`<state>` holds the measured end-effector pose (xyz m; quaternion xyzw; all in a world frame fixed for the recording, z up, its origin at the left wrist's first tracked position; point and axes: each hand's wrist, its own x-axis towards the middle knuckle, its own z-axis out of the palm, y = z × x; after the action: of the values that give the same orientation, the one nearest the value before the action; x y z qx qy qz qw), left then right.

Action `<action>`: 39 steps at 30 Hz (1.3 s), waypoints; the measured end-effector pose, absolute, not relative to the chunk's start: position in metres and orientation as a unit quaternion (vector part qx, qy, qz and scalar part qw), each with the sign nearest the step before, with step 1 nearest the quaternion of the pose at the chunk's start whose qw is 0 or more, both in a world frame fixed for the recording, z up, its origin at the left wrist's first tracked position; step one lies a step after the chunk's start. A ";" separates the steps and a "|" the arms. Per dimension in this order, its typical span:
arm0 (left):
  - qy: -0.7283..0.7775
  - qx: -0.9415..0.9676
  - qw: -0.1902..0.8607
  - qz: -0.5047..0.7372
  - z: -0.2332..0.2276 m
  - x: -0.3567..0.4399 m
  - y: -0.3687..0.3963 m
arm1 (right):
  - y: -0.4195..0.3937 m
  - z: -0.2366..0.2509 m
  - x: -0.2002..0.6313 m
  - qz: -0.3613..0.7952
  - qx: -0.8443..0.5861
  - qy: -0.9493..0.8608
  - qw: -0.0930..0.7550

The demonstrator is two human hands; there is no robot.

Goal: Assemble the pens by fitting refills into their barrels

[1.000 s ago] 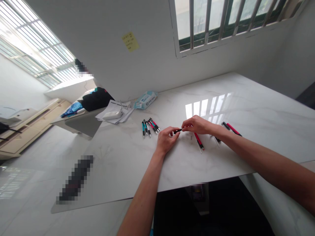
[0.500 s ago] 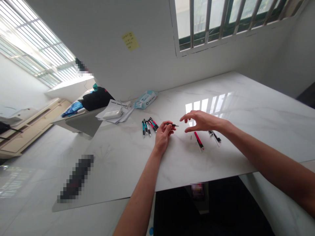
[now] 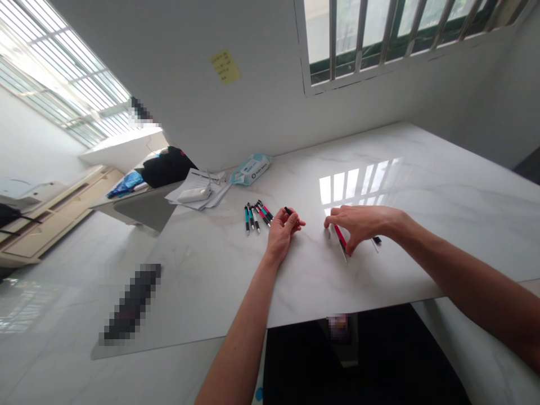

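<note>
Left hand (image 3: 283,230) curled shut around a small black pen part (image 3: 288,211), only its dark tip showing above the fingers, raised just off the white table (image 3: 442,191). Right hand (image 3: 361,223) lowered to the right of it, well apart, fingers bent down over a red pen barrel (image 3: 340,237) lying on the table, fingertips (image 3: 329,221) touching or just beside it; whether already gripped, cannot tell. Thin white refill (image 3: 345,256) alongside the barrel's near end. Black piece (image 3: 377,240) peeking out just right of the right wrist, with a slim white bit beside it. Tiny spring-like speck (image 3: 328,234) on the table just left of the barrel, too small to tell for sure. Row of finished pens (image 3: 256,215), teal and red with black grips, fanned out left of the left hand, near it but not touching. Farther left and back: stack of papers (image 3: 198,188) with a white device (image 3: 192,195) on top, and a wipes pack (image 3: 251,169) against the wall. Yellow sticky note (image 3: 225,66) high on the wall, barred window (image 3: 379,34) at far right, its reflection bright on the tabletop. Dark bag (image 3: 166,166) on a second surface beyond the table's left edge
</note>
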<state>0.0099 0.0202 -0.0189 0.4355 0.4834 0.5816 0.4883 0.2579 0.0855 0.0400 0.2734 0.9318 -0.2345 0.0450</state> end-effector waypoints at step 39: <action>0.504 0.517 0.464 0.513 -0.010 0.012 0.015 | 0.069 0.037 0.223 -0.116 0.171 0.953 -0.222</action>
<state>0.0123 0.0153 -0.0098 0.5172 0.5040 0.5128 0.4643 0.2230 0.0693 0.0372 0.1712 0.9528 -0.1163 -0.2221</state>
